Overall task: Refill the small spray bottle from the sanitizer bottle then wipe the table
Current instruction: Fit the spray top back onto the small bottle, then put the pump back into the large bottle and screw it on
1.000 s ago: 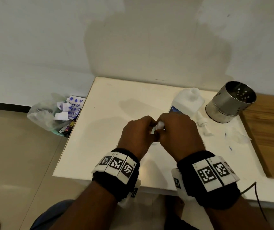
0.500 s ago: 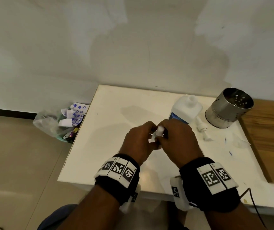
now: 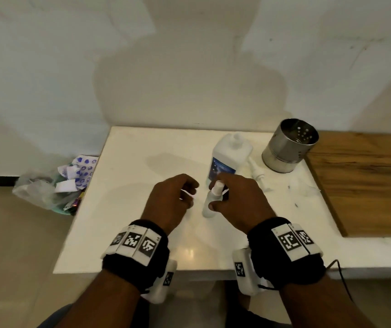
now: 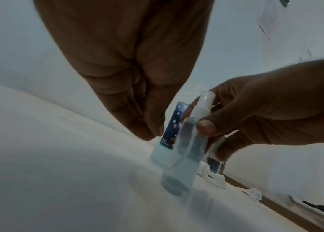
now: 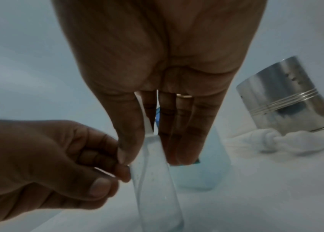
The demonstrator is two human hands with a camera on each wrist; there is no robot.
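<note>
The small clear spray bottle [image 3: 210,204] stands upright on the white table [image 3: 142,209] with its white spray head on. My right hand [image 3: 218,197] grips it just below the head, thumb on the near side and fingers behind. In the right wrist view the spray bottle [image 5: 153,180] holds pale liquid. My left hand [image 3: 187,195] hovers just left of the bottle, fingers loosely curled, holding nothing. The large sanitizer bottle [image 3: 231,152], blue-labelled and with an open neck, stands right behind the small one.
A white pump head [image 3: 256,172] lies beside the sanitizer bottle. A perforated steel holder [image 3: 289,145] stands at the back right, with crumpled tissue [image 3: 303,188] in front of it. A wooden board [image 3: 367,181] borders the table's right side. A rubbish bag [image 3: 47,188] sits on the floor at left.
Both hands held the spray bottle together above the table. Now the bottle stands on the table in my right hand, and my left hand has let go and drawn left.
</note>
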